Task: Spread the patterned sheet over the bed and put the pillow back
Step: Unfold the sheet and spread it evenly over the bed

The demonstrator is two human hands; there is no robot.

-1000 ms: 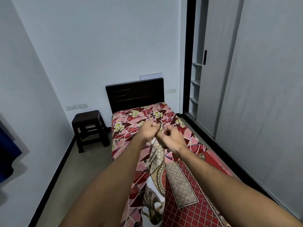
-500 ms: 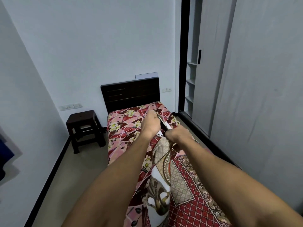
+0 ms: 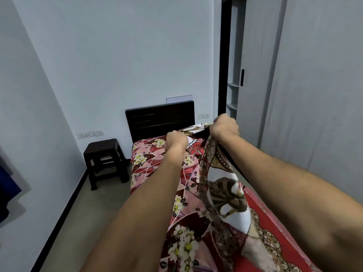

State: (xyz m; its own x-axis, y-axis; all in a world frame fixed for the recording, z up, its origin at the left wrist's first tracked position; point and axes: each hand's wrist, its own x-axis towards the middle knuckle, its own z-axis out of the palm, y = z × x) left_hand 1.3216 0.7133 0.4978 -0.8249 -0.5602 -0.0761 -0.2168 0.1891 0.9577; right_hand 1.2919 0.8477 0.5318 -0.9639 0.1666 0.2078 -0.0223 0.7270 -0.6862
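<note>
The two fists were pressed close together half a second ago. They have since drawn apart and the right one has risen higher, so a strip of cloth edge runs taut between them. At the far left a blue cloth [image 3: 7, 185] hangs against the wall. Next comes a dark stool [image 3: 105, 160] on the floor, just beside the bed [image 3: 145, 160] (its mattress wears a pink floral cover). The dark headboard [image 3: 160, 120] stands against the back wall. The left hand [image 3: 176, 141] is over the head end of the bed, fingers curled tight round the edge of the patterned sheet [image 3: 225, 193]. That sheet, red with gold and white, hangs from both fists in a bunched fold and trails down onto the right half of the bed. The right hand [image 3: 224, 127] grips the same edge, fingers clenched round it. Further right a grey wardrobe door [image 3: 257, 75] stands partly slid open, showing shelves [image 3: 232, 95].
</note>
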